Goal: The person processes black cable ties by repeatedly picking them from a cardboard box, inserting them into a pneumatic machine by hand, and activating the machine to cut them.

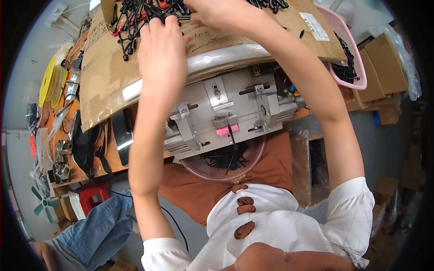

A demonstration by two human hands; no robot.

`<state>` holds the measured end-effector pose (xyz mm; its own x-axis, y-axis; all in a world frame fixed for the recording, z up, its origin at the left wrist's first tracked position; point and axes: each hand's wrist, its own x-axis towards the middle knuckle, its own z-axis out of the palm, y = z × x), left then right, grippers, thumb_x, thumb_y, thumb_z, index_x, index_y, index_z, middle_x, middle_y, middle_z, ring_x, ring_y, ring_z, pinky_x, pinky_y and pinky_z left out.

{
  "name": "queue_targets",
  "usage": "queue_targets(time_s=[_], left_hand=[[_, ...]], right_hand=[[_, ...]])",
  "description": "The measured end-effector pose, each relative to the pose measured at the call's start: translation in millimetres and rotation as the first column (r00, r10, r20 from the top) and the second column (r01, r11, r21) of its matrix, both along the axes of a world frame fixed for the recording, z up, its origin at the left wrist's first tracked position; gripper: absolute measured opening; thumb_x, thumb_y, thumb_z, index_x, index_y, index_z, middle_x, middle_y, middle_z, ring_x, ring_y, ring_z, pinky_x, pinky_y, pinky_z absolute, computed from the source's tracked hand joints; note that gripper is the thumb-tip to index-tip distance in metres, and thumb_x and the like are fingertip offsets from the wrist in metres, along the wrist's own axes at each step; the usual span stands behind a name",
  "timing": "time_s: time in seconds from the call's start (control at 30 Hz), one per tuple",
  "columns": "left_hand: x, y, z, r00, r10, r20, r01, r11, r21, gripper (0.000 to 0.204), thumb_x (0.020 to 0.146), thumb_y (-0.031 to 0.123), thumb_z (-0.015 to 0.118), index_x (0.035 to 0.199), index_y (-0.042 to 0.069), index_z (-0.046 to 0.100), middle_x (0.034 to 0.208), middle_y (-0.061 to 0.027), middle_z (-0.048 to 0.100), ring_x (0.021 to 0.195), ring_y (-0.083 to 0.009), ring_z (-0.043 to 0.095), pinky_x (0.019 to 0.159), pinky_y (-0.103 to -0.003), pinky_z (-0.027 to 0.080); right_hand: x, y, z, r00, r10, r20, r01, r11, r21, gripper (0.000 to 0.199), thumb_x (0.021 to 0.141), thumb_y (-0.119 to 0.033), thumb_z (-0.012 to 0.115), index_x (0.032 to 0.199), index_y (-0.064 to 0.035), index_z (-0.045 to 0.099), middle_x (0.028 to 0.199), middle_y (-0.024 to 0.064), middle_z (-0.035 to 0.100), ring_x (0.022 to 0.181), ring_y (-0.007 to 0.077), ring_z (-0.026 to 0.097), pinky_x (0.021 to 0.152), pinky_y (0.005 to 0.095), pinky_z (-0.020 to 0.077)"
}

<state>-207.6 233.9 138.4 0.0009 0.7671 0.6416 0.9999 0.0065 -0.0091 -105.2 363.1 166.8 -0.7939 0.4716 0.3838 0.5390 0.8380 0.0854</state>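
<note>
Pink basket (357, 67) at upper right holds black parts; our left hand (160, 54) lies flat, right hand (221, 13) pinches ties (135, 18) on cardboard (104, 77).

From the one head-worn fisheye I monitor, the view drops steeply over the wearer's chest onto the worktop (97, 165) close below, facing forward and down; both forearms rise from the lower edge, and straight lines bow toward the dark circular rim.
</note>
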Motion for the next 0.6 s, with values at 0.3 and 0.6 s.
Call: queue_targets(time_s=[0.3, 0.6], left_hand=[[-36.8, -7.8, 33.3, 0.844, -0.177, 0.506, 0.389, 0.852, -0.351, 0.009, 0.083, 0.011, 0.067, 0.090, 0.005, 0.065, 0.070, 0.0019, 0.051, 0.066, -0.0066, 0.045, 0.061, -0.022, 0.039], [-28.1, -50.3, 42.1, 0.434, -0.243, 0.867, 0.480, 0.877, 0.006, 0.015, 0.087, 0.006, 0.065, 0.101, 0.004, 0.064, 0.088, 0.0015, 0.060, 0.079, -0.0067, 0.053, 0.074, -0.019, 0.043]], right_hand=[[57.1, -32.7, -7.6, 0.992, 0.001, 0.127, -0.006, 0.999, 0.044, 0.014, 0.074, -0.006, 0.055, 0.071, -0.0006, 0.067, 0.072, 0.0186, 0.066, 0.070, 0.0337, 0.067, 0.061, 0.0404, 0.0535], [94.5, -31.7, 9.9, 0.848, 0.027, -0.529, -0.101, 0.989, -0.111, 0.021, 0.080, -0.002, 0.058, 0.099, 0.0031, 0.063, 0.074, 0.0149, 0.063, 0.063, 0.0287, 0.060, 0.063, 0.0365, 0.0495]])
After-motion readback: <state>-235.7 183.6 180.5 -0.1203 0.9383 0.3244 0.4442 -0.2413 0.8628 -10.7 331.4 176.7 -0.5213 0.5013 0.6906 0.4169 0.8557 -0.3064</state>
